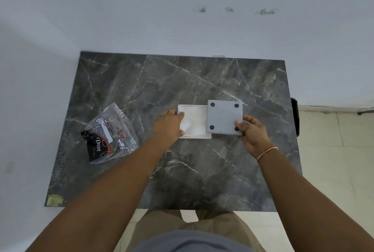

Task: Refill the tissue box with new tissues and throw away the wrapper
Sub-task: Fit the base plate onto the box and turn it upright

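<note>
Both hands busy: my left hand [170,123] presses soft, springy white tissues [194,122] flat into the open white box [195,136], my right hand [252,132] pinches the stiff grey square base panel [224,117] by its corner.

"Dove" was printed in white script on the black part of the wrapper [107,136]. "BIG TISSUES" could be read on its white label; the smaller print there was too blurred.

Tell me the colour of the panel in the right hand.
Grey panel with four dark round feet; head view.
</note>
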